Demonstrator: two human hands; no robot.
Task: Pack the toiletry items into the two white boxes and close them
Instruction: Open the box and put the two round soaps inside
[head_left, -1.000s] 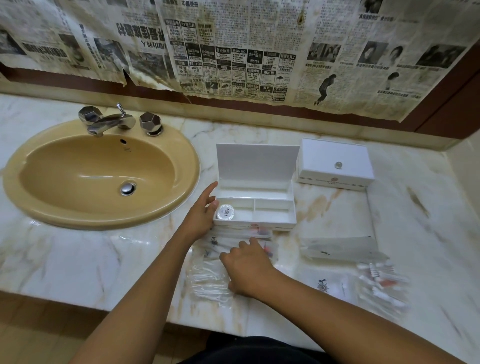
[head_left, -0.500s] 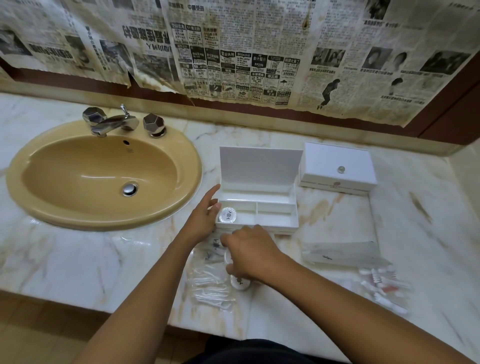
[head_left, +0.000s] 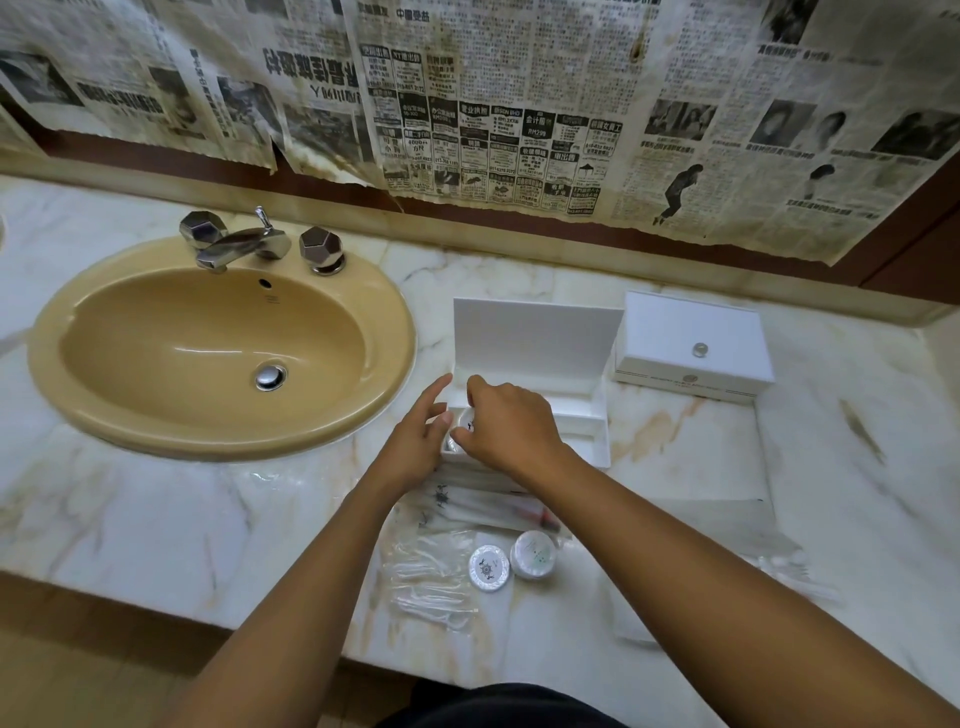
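I see my right hand (head_left: 511, 426) over the front-left compartment of the open white box (head_left: 582, 415), fingers curled round a small round white puck (head_left: 467, 422) with a dark emblem on its face, held tilted on edge just inside the box. My left hand (head_left: 418, 441) rests against the box's left wall, fingers straight and relaxed, holding nothing. The box's lid (head_left: 535, 338) stands upright behind the tray, plain white inside. The second white box (head_left: 691, 348) sits closed to the right, a small silver knob on its top and a faint crest on its front edge.

On the marble counter (head_left: 156, 519) near me lie two more round pucks: one flat with a dark emblem (head_left: 488, 568), one beside it tilted with faint green marks (head_left: 533, 553), the two touching. Clear packets of white picks (head_left: 431, 587) lie to their left, and wrapped toothbrushes (head_left: 483, 506) lie between the pucks and the open box. A beige sink (head_left: 223, 348) is well to the left.
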